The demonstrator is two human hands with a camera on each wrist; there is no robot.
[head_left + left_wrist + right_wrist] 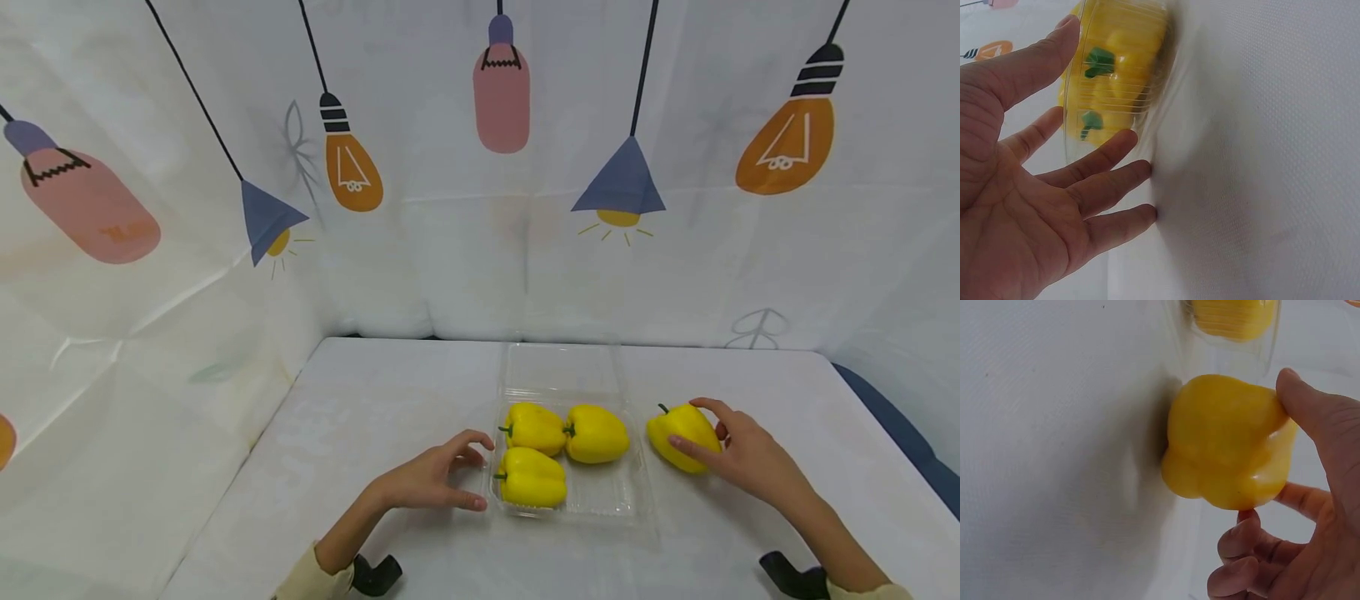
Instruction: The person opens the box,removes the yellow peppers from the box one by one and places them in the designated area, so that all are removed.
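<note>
My right hand [750,457] pinches a yellow bell pepper [681,432] between thumb and fingers, to the right of a clear plastic container [611,493]. In the right wrist view, the lobed bottom of that bell pepper [1229,440] faces the camera, close over the table. Three more yellow bell peppers lie in the container: one at back left [534,427], one at back right [600,435] and one at front left [534,477]. My left hand [427,477] is beside the container's left wall, fingers spread and loosely bent, thumb near the front corner. Green stems show through that wall [1129,94].
The container's clear lid [558,367] lies folded back toward the far edge of the white table [397,392]. A white curtain [442,258] printed with lamps hangs behind and at the left. Black wrist mounts [377,575] sit below both hands.
</note>
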